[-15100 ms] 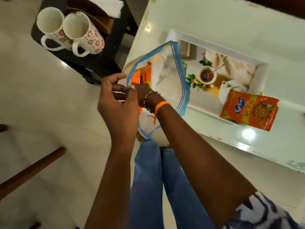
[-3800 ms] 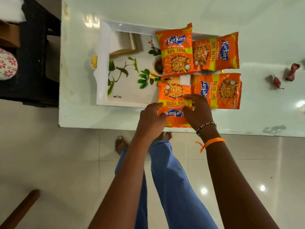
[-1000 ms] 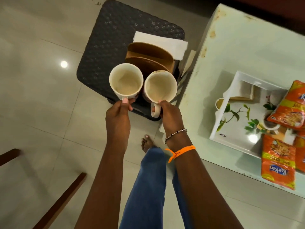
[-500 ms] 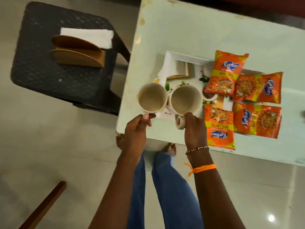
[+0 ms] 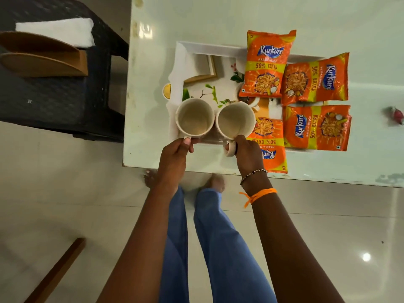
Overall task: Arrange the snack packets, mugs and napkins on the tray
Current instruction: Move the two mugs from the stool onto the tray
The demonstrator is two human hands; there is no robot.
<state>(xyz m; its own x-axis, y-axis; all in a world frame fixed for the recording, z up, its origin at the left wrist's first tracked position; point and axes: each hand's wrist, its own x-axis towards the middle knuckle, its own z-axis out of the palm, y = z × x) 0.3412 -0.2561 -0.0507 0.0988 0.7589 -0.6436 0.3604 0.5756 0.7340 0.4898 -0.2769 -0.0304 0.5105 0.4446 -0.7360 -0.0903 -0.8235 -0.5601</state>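
My left hand (image 5: 175, 155) grips the handle of a white mug (image 5: 194, 117). In my right hand (image 5: 248, 154) is the handle of a second white mug (image 5: 235, 119). Both mugs stand upright, side by side, over the near left part of the white printed tray (image 5: 181, 64); whether they rest on it I cannot tell. Several orange snack packets (image 5: 267, 64) lie on the tray's right half, one (image 5: 271, 158) overhanging the near rim. White napkins (image 5: 59, 31) lie on the black stool (image 5: 50, 99) at the left.
The tray sits on a pale glossy table (image 5: 218, 16), close to its near edge. A wooden holder (image 5: 41, 55) stands on the stool in front of the napkins. A small red object (image 5: 396, 114) lies on the table at far right. My legs stand below the table edge.
Both mugs have been carried from the stool to the table and now sit lower, over the tray's near left corner. The packets have not moved.
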